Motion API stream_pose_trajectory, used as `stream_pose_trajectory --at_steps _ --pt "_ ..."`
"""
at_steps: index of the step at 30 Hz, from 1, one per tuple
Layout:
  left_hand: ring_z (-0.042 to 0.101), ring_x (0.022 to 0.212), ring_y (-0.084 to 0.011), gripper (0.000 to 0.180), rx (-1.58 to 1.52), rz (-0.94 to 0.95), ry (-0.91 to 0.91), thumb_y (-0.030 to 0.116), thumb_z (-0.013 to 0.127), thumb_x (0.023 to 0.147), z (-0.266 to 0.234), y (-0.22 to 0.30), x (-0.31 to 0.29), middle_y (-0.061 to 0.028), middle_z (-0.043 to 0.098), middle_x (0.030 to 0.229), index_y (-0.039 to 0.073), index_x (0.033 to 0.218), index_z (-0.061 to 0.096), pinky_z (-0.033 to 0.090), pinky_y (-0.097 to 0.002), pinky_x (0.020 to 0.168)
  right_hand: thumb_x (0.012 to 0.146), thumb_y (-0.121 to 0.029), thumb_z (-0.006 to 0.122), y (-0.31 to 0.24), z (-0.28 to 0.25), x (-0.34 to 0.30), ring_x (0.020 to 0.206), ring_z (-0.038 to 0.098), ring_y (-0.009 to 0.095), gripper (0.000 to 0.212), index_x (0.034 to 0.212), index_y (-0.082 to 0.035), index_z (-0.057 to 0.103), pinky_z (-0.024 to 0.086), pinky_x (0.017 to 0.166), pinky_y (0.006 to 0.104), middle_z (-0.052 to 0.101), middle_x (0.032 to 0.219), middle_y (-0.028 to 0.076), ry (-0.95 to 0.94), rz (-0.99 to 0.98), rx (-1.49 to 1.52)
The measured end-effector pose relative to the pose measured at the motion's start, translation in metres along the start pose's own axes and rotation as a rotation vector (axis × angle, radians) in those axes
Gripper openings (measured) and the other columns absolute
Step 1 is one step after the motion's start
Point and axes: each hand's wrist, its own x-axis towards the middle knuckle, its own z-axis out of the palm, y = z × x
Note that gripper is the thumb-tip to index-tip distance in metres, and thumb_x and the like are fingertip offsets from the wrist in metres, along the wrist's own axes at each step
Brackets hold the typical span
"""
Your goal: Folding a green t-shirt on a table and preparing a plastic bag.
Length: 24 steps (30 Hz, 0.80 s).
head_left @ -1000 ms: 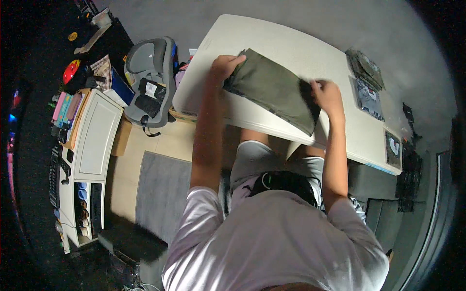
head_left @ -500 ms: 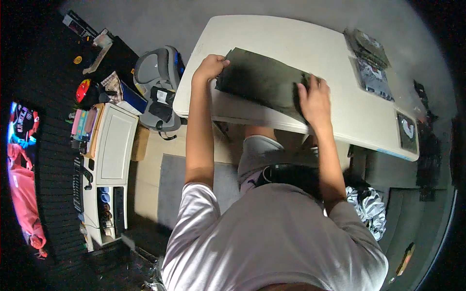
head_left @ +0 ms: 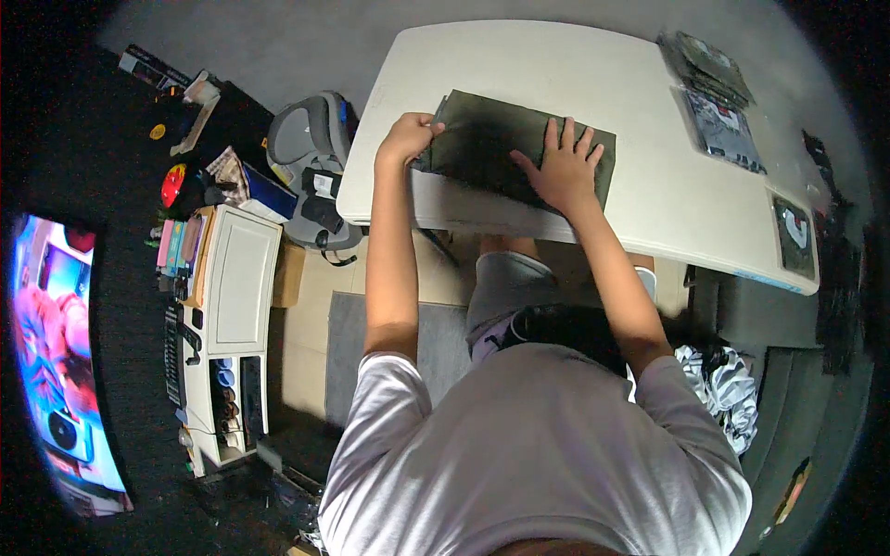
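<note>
A dark olive garment (head_left: 496, 120), folded into a flat rectangle, lies near the front edge of the white table (head_left: 547, 60). Its exact kind cannot be told. At its left end my left hand (head_left: 409, 138) has the edge pinched between thumb and curled fingers. My right hand (head_left: 564, 173) rests flat on the garment's right part, fingers spread and palm down.
Packed dark garments (head_left: 714, 69) lie at the table's far right, with a grey one (head_left: 723, 130) beside them and another flat packet (head_left: 794, 236) at the right corner. On the left stand a grey child seat (head_left: 311, 139) and a white cabinet (head_left: 243, 278).
My right hand has moved left from the garment's right edge onto its top, and its fingers have spread. My left hand stays on the left end.
</note>
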Motion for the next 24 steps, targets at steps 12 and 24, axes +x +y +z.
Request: stream_pose_trajectory --at_steps 12,24 --pt "0.059 0.12 -0.0421 0.044 0.509 0.665 0.421 0.03 0.063 0.096 0.08 0.068 -0.005 -0.0216 0.063 0.131 0.005 0.132 0.062 0.049 -0.0522 0.099 0.093 -0.079 0.036 0.007 -0.005 -0.004 0.15 0.014 0.052 0.101 0.158 -0.001 0.029 0.008 0.119 0.0674 0.024 0.164 0.024 -0.04 0.036 -0.037" --pt "0.03 0.148 -0.0402 0.068 0.653 0.364 0.326 0.06 0.045 0.099 0.11 0.037 0.016 -0.0192 0.037 0.159 0.017 0.151 0.047 0.019 -0.0623 0.12 0.094 -0.078 0.03 0.032 -0.008 -0.008 0.154 0.016 0.04 0.1 0.157 0.0 0.031 0.014 0.122 0.0589 0.025 0.166 0.017 -0.057 0.069 -0.02"
